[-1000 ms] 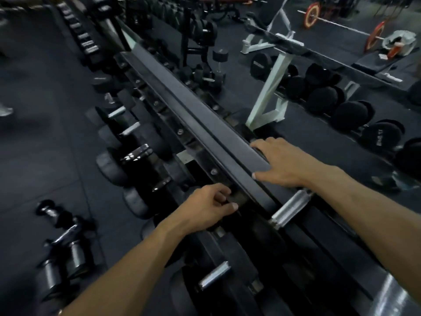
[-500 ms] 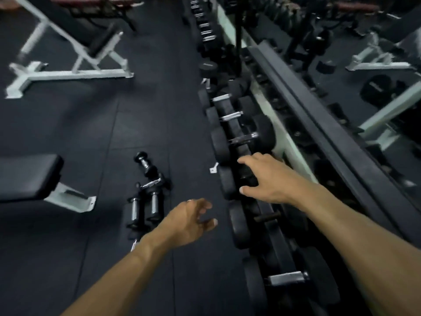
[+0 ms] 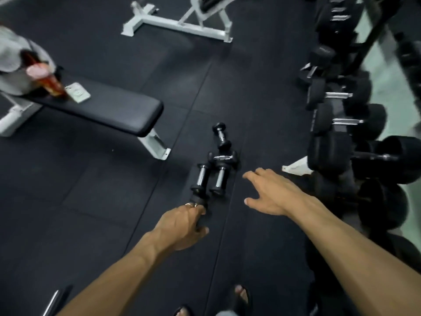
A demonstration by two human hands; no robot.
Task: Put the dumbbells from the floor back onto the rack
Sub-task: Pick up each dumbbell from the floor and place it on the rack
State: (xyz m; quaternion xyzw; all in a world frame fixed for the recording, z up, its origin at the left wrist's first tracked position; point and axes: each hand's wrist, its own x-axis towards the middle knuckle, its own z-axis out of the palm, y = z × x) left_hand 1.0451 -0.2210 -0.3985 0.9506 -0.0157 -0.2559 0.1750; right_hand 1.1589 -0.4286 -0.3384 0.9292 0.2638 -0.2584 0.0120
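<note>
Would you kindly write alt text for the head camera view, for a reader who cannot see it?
Both of a person's arms reach down toward four small dumbbells clustered on a black gym floor; the left hand hangs just short of them, the right hand is spread open. A loaded dumbbell rack runs along the right; a flat bench stands at left.

no readable text, faint marking on a racked dumbbell end point(image 3: 323, 50) too blurred, card on bench point(image 3: 77, 93) print illegible, red bottle point(image 3: 49, 82) label unresolved
</note>
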